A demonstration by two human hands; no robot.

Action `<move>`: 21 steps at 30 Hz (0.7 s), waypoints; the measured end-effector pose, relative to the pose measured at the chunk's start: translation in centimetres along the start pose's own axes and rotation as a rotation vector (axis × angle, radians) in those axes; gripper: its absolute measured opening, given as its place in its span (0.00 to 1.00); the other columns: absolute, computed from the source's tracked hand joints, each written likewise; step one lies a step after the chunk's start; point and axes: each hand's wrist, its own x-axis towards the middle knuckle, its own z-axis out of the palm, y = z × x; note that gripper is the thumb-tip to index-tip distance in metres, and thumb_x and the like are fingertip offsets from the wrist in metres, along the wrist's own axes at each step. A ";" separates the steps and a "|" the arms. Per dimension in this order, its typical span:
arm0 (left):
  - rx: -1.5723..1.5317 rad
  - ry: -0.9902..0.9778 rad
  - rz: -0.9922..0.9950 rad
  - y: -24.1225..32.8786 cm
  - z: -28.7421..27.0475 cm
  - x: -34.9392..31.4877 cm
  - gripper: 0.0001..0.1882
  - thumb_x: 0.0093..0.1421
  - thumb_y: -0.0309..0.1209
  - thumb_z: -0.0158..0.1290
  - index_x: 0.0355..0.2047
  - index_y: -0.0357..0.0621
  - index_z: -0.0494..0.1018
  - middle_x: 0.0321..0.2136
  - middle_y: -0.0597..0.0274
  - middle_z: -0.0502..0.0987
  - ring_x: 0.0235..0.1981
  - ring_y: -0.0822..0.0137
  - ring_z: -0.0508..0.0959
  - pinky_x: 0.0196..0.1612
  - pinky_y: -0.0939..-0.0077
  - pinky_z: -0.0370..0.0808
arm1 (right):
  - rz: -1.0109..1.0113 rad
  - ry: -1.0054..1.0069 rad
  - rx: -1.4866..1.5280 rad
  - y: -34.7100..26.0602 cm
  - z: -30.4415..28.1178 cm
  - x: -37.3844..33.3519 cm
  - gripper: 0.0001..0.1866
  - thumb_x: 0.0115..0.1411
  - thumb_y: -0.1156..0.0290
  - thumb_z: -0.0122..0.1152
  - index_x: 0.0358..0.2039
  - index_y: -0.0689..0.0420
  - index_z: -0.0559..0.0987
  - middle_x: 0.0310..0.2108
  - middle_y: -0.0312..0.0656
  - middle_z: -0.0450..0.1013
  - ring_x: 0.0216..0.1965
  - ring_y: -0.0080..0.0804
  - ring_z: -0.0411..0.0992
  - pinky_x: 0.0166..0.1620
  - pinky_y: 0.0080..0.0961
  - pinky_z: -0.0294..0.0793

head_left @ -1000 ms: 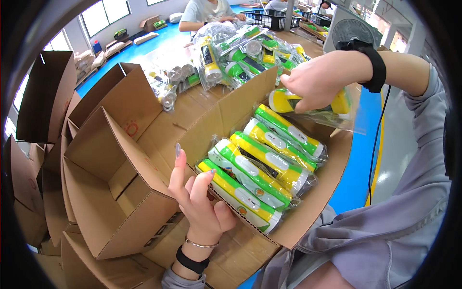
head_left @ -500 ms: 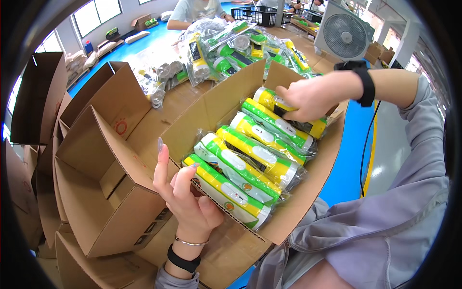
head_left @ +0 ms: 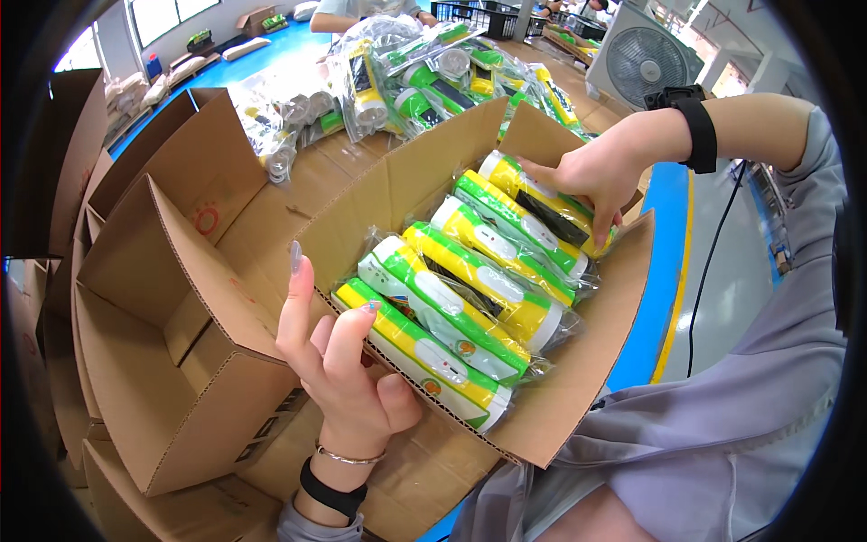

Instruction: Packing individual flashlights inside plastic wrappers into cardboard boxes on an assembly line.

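An open cardboard box [head_left: 564,384] sits tilted in front of me, holding a row of bagged yellow-and-green flashlights [head_left: 479,289]. My left hand [head_left: 357,379] is at the box's left wall, index finger pointing up, another finger bent over the edge; part of its grip is hidden. At the far right end of the row, my right hand [head_left: 605,176] reaches over the last flashlight [head_left: 546,212], whose dark panel faces up. Its fingers are spread apart and touch that flashlight near its two ends.
Empty open cartons [head_left: 172,343] stand at the left. Beyond the box, a heap of bagged flashlights [head_left: 433,86] covers the table [head_left: 330,172]. A grey fan [head_left: 646,59] stands at the far right; a person [head_left: 361,11] is behind the heap. A black cable [head_left: 713,262] hangs at right.
My right hand has shifted right and its fingers have spread, baring more of the last flashlight's dark panel. My left hand stays at the box wall. The whole view has shifted slightly.
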 end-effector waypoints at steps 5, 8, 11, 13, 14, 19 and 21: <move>-0.035 0.030 0.010 -0.4 0.3 -0.1 0.27 0.64 0.50 0.34 0.46 0.35 0.64 0.57 0.29 0.54 0.34 0.59 0.75 0.26 0.75 0.72 | 0.071 0.045 -0.016 -1.5 0.6 0.5 0.67 0.50 0.66 0.70 0.56 0.74 0.17 0.32 0.57 0.76 0.26 0.34 0.78 0.30 0.20 0.77; -0.029 0.030 0.001 -0.3 0.3 0.0 0.28 0.64 0.50 0.34 0.46 0.35 0.65 0.57 0.29 0.54 0.34 0.59 0.75 0.26 0.76 0.71 | 0.117 0.036 -0.013 -1.8 1.4 1.5 0.59 0.53 0.61 0.67 0.60 0.79 0.30 0.35 0.45 0.78 0.32 0.32 0.79 0.43 0.35 0.76; -0.027 0.036 0.023 -0.1 0.1 0.3 0.28 0.65 0.50 0.34 0.46 0.34 0.65 0.57 0.29 0.54 0.34 0.60 0.75 0.26 0.76 0.71 | 0.102 -0.064 0.091 -0.8 1.0 2.6 0.59 0.54 0.66 0.66 0.59 0.77 0.25 0.28 0.53 0.76 0.30 0.35 0.79 0.44 0.38 0.75; -0.020 -0.018 -0.019 0.1 -0.3 0.4 0.28 0.65 0.49 0.34 0.46 0.34 0.65 0.58 0.29 0.54 0.31 0.62 0.75 0.26 0.76 0.71 | -0.046 -0.104 -0.458 -0.4 1.5 5.8 0.46 0.56 0.57 0.60 0.56 0.77 0.44 0.28 0.32 0.77 0.39 0.30 0.76 0.52 0.53 0.47; -0.015 -0.021 -0.011 -0.1 -0.3 0.3 0.28 0.65 0.49 0.34 0.46 0.34 0.65 0.58 0.29 0.54 0.31 0.62 0.75 0.26 0.76 0.71 | -0.196 -0.137 -1.015 -1.0 1.3 6.6 0.41 0.58 0.47 0.54 0.54 0.77 0.64 0.28 0.12 0.78 0.48 0.26 0.73 0.61 0.68 0.19; 0.000 0.038 0.063 -0.5 0.2 0.5 0.24 0.65 0.45 0.37 0.49 0.36 0.64 0.58 0.29 0.54 0.24 0.62 0.74 0.27 0.73 0.72 | 0.016 -0.054 -0.646 -0.8 1.9 6.2 0.40 0.56 0.59 0.56 0.50 0.89 0.57 0.24 0.24 0.79 0.40 0.23 0.77 0.63 0.61 0.34; -0.007 -0.027 -0.014 0.7 -0.3 0.9 0.23 0.64 0.44 0.38 0.50 0.37 0.64 0.57 0.30 0.57 0.27 0.59 0.76 0.30 0.70 0.73 | 0.048 0.032 -0.435 1.5 2.7 7.8 0.36 0.50 0.56 0.62 0.34 0.87 0.71 0.31 0.55 0.77 0.44 0.44 0.75 0.61 0.64 0.17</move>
